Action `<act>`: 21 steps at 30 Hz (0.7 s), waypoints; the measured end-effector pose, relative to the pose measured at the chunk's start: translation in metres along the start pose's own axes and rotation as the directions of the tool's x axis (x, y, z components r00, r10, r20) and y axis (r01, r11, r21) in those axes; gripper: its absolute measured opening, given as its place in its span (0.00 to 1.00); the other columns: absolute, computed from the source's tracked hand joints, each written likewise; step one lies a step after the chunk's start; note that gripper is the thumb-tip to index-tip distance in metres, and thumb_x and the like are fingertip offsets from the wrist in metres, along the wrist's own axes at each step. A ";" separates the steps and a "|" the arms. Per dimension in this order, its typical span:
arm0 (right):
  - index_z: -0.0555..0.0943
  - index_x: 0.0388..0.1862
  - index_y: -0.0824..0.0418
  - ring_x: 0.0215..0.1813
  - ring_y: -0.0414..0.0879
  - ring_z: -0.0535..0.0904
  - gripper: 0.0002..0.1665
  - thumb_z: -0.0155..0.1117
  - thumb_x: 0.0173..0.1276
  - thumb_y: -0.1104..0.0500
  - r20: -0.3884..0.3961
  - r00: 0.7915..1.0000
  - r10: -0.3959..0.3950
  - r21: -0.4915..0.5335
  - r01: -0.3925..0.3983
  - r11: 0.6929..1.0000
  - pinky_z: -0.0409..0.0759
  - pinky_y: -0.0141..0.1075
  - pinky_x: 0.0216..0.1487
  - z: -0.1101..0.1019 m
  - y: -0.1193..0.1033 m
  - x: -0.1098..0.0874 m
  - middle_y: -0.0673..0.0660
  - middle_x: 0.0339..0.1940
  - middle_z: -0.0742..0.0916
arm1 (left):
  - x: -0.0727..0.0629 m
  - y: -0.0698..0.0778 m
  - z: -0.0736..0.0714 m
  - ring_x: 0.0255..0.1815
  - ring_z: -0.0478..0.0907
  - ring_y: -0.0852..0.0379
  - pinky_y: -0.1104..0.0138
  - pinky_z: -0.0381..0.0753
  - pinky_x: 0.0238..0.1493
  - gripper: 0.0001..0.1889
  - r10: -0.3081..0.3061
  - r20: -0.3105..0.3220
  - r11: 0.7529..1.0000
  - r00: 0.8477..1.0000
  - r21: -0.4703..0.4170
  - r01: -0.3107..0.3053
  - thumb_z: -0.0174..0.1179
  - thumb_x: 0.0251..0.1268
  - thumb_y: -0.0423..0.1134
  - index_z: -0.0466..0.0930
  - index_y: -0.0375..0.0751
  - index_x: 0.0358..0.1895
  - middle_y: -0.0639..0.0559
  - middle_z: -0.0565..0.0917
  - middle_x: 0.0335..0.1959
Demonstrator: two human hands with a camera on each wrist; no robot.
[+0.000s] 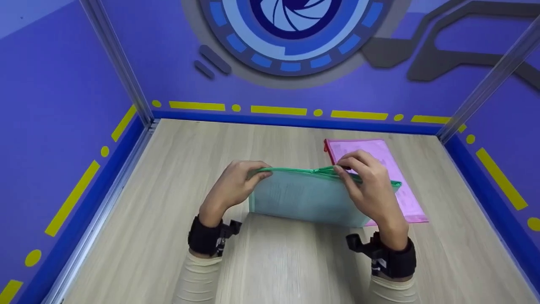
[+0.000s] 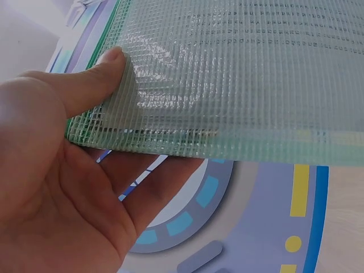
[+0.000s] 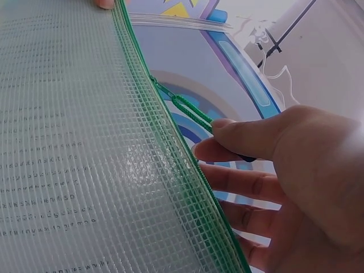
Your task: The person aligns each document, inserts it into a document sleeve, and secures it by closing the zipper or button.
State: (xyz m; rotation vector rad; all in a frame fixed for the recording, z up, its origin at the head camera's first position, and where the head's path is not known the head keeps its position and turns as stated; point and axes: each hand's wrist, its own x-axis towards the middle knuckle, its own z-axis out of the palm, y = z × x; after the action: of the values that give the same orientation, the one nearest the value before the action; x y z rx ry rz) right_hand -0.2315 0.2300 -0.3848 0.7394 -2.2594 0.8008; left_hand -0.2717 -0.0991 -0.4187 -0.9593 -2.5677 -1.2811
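A clear mesh zipper pouch (image 1: pixel 303 196) with green trim stands on its long edge, with lines of print showing through its side. My left hand (image 1: pixel 236 183) pinches its upper left corner, the thumb (image 2: pixel 111 71) on the near face and the fingers behind. Along the top edge runs a green zipper, its slider (image 3: pixel 153 81) near the middle. In the right wrist view, my right hand (image 3: pixel 284 159) pinches the green cord pull (image 3: pixel 190 111) between thumb and forefinger. The other right fingers lie behind the zipper edge.
A pink pouch (image 1: pixel 407 202) with a red zipper lies flat on the wooden table (image 1: pixel 168 177), partly hidden behind the green pouch and my right hand. Purple panels (image 1: pixel 168 84) wall in the back and both sides.
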 end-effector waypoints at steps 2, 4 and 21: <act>0.89 0.44 0.63 0.46 0.48 0.84 0.05 0.74 0.70 0.68 -0.003 1.000 0.003 -0.001 -0.003 1.000 0.76 0.30 0.53 0.000 0.001 0.000 0.56 0.42 0.87 | 0.000 0.000 0.001 0.41 0.86 0.59 0.59 0.83 0.47 0.10 0.001 0.000 1.000 1.000 0.002 -0.001 0.61 0.80 0.43 0.91 0.49 0.52 0.57 0.91 0.45; 0.89 0.44 0.63 0.46 0.47 0.84 0.06 0.74 0.70 0.68 -0.005 1.000 0.003 -0.002 -0.003 1.000 0.76 0.30 0.53 -0.001 0.001 -0.001 0.55 0.42 0.87 | 0.001 0.000 0.001 0.38 0.85 0.59 0.60 0.82 0.45 0.10 0.006 0.001 1.000 1.000 0.002 -0.006 0.61 0.80 0.43 0.91 0.49 0.52 0.57 0.91 0.45; 0.89 0.43 0.62 0.47 0.48 0.84 0.04 0.73 0.71 0.67 -0.012 1.000 0.026 -0.003 -0.026 1.000 0.76 0.37 0.53 -0.003 0.002 -0.002 0.55 0.41 0.87 | -0.002 -0.002 -0.001 0.43 0.87 0.61 0.59 0.84 0.47 0.10 0.006 -0.020 1.000 1.000 0.001 -0.006 0.61 0.80 0.43 0.91 0.49 0.52 0.57 0.91 0.45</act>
State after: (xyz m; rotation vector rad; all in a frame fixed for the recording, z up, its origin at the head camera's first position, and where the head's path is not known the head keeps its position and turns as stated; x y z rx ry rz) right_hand -0.2310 0.2342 -0.3850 0.7034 -2.2637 0.8113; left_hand -0.2719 -0.1019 -0.4198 -0.9484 -2.5487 -1.2813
